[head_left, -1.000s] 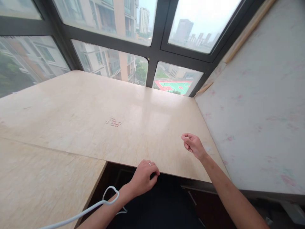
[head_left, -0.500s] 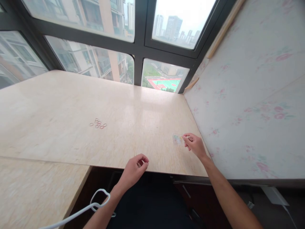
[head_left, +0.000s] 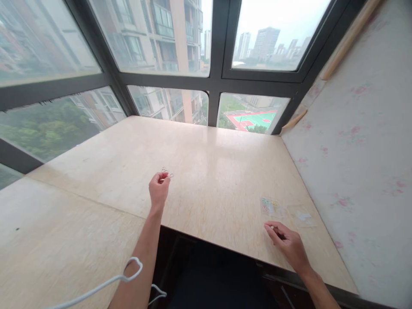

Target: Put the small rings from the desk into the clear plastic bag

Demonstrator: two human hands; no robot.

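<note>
On the stone-like ledge, my left hand (head_left: 159,189) reaches to a small group of thin rings (head_left: 171,175). Its fingertips are pinched together at the group and hide part of it; whether a ring is between them does not show. My right hand (head_left: 286,242) hovers near the ledge's front edge with thumb and forefinger together; anything held there is too small to make out. Just beyond it lies a clear plastic case (head_left: 272,207) with small green, yellow and red pieces inside. Its transparent lid (head_left: 301,216) lies open on the right, with a whitish patch.
Dark-framed windows (head_left: 215,86) rise behind the ledge (head_left: 222,180). A floral-papered wall (head_left: 363,171) bounds it on the right. A white cable (head_left: 106,281) loops by my left forearm. The ledge's front edge drops to a dark space (head_left: 209,279).
My left hand has moved forward and left from the front edge to the rings. The right hand has drawn back from the clear case. The view has turned left.
</note>
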